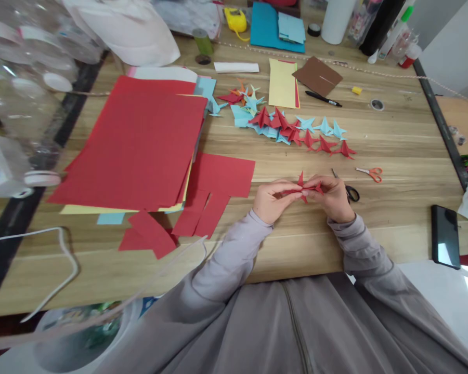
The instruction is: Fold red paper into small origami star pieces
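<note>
In the head view, the left hand (271,201) and right hand (335,200) meet over the near part of the table (405,156), pinching a small red folded paper (304,190) between thumbs and fingers, its points sticking out past the fingertips. Gripping it from both sides probably keeps the creases tight and the piece steady; the fingers cover much of it, so I cannot tell exactly which fold is pressed. Black-handled scissors (358,194) lie just beside the right hand, partly hidden by it, and orange-handled scissors (375,174) a little beyond, likely there for easy reach. The stack of red sheets (140,140) and the cut red pieces (214,213) lie to the left, perhaps to leave working room. Farther back, red folded shapes (308,139) and blue folded shapes (325,127) sit in rows, seemingly grouped by colour.
</note>
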The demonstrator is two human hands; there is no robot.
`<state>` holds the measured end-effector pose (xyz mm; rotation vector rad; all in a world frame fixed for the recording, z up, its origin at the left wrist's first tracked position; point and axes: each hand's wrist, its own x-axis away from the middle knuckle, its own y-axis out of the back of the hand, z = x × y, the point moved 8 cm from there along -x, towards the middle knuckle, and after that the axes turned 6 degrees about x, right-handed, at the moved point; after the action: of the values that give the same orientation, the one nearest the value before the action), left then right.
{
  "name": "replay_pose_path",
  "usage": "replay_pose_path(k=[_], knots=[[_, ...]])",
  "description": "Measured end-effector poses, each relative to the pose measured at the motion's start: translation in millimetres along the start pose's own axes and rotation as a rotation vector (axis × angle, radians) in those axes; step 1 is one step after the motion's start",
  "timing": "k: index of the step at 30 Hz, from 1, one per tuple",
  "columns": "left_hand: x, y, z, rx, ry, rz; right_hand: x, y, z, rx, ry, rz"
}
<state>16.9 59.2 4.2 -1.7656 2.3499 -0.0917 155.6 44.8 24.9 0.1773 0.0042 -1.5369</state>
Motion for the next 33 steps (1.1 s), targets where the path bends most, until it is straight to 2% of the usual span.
replay_pose_path(k=[9, 15, 20, 23, 28, 30, 33], knots=[[-1.2, 4.8, 18.6, 0.093, 0.205, -0.03, 1.2, -5.7, -3.0, 0.015, -0.007, 0.079], [-6.1, 12.8, 9.8, 0.016, 0.125, -0.071, -0.9, 8.5, -3.4, -0.067, 0.047, 0.101], [-8.4, 13.9, 5.2, -0.053, 0.053, -0.086, -2.4, 28.2, -11.0, -0.104, 0.035, -0.02], [-9.0, 12.4, 8.7, -0.071, 0.051, -0.07, -1.2, 21.1, -2.8, 0.071, 0.11, 0.003], [-9.5, 7.0, 10.7, -0.233, -0.004, -0.004, 6.8, -4.0, 17.4, 0.651, 0.377, 0.032], [-9.8, 5.3, 11.6, -0.263, -0.022, 0.02, 9.7, -11.0, 18.5, 0.763, 0.445, 0.047], [-10.7, 4.6, 12.9, -0.287, -0.034, 0.037, 12.1, -13.8, 16.0, 0.859, 0.467, 0.044]])
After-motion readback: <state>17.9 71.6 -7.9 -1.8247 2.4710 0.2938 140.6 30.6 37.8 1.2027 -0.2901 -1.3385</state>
